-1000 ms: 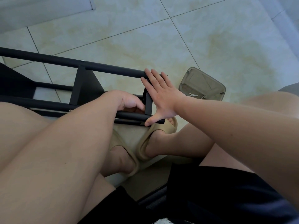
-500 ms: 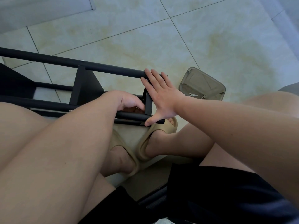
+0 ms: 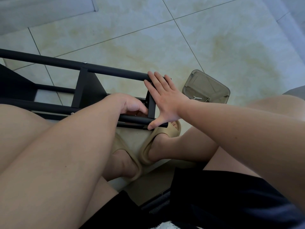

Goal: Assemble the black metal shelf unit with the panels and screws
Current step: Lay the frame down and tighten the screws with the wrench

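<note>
The black metal shelf unit [image 3: 115,72] lies on its side on the tiled floor in front of my knees, its long tubes running left to right. My right hand [image 3: 166,100] is spread flat against the end panel [image 3: 151,108], fingertips on the upper tube and thumb on the lower tube [image 3: 132,119]. Inside the frame, just left of that panel, my left hand [image 3: 127,104] has its fingers curled. Whatever they hold is hidden. Another black panel [image 3: 89,90] stands further left between the tubes.
A translucent plastic tray [image 3: 206,85] holding a small flat wrench [image 3: 197,98] sits on the floor right of the frame. My feet in tan slippers [image 3: 158,138] rest just under the lower tube. My knees flank the work area.
</note>
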The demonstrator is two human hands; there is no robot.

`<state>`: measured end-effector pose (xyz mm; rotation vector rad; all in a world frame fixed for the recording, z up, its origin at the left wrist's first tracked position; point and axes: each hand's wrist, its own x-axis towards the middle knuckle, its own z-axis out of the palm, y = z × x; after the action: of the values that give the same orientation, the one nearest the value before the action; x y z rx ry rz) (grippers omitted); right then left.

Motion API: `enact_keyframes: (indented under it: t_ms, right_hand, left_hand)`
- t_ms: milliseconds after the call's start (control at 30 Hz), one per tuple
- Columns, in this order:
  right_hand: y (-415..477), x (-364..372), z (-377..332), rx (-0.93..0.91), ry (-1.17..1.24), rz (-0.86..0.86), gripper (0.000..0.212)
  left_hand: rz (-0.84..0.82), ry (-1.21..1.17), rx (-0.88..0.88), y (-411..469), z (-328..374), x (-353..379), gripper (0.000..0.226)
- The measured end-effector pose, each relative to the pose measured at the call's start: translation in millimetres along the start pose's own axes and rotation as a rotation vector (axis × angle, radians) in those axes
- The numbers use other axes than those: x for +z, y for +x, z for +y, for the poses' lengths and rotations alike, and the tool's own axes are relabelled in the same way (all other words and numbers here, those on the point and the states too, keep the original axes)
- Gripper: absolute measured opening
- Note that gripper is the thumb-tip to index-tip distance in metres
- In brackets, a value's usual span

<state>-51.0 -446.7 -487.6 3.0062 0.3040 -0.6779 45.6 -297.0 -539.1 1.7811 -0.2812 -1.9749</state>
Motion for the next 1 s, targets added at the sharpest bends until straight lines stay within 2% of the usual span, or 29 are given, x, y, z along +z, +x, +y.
enact_keyframes:
  t_ms: [67,167,233,367,467,667,1000]
  right_hand:
    - [0.1,0.3,0.1,0.001,-0.003,0.0,0.157]
    - [-0.2,0.6,-0.1,0.003,-0.006,-0.001,0.157]
    - [-0.2,0.7,-0.5,0.005,-0.006,-0.002,0.157]
    - [-0.3,0.7,-0.5,0.005,-0.003,0.0,0.156]
    - [-0.3,0.6,0.1,0.003,0.001,0.001,0.156]
    - [0.0,1.3,-0.3,0.003,0.002,0.0,0.157]
    - [-0.3,1.7,-0.4,0.001,0.002,0.005,0.157]
  left_hand:
    - [0.032,0.017,0.018,-1.0,0.5,1.7,0.018]
    - [0.025,0.014,0.016,-1.8,0.1,2.2,0.033]
    - [0.012,-0.006,0.023,0.9,-1.5,1.4,0.035]
    - [-0.005,-0.089,0.023,4.8,-2.7,-1.3,0.023]
    - [-0.009,-0.094,-0.015,4.0,-2.1,-1.2,0.035]
    - [-0.008,-0.027,-0.026,-0.8,0.6,1.7,0.021]
    - [-0.047,-0.07,0.03,2.9,-2.8,-1.5,0.019]
